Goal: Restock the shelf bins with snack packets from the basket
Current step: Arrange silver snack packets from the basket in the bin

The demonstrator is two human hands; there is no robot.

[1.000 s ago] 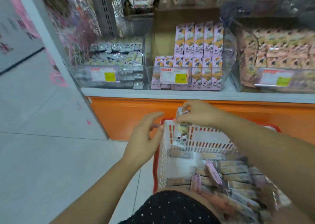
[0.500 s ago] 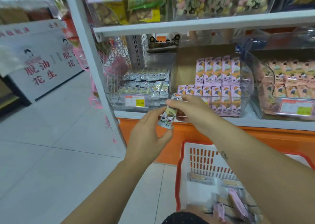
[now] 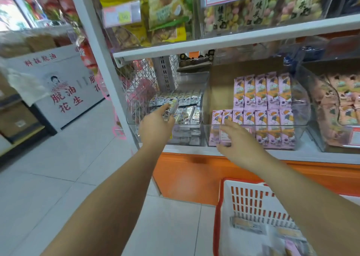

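we see a tall white shelf unit [image 3: 233, 39] with an orange base [image 3: 194, 173], which stands on pale floor tiles [image 3: 78, 168]. its upper board carries big bags of snacks [image 3: 167, 12] behind price labels.

at the lower right, below the shelf, is the basket [image 3: 253, 197], with white slotted walls and a red rim. some packets [image 3: 247, 225] lie inside it, but they are too blurred for us to tell more.

on the lower board three clear bins stand side by side. the left bin [image 3: 131, 109] has small silver-white packets [image 3: 189, 115] in rows. the middle bin [image 3: 282, 125] has pink packets [image 3: 268, 92] standing upright, a high row behind and a lower row in front. the right bin [image 3: 321, 136] has peach-coloured packets [image 3: 346, 115].

the left hand [image 3: 155, 125] reaches into the open top of the left bin. it pinches one snack packet [image 3: 172, 104] between thumb and fingers, just above the packets that lie there.

the right hand [image 3: 237, 138] is in front of the front wall of the middle bin. its fingers are spread loosely, almost straight, and they hold nothing. we cannot tell if they touch the bin.
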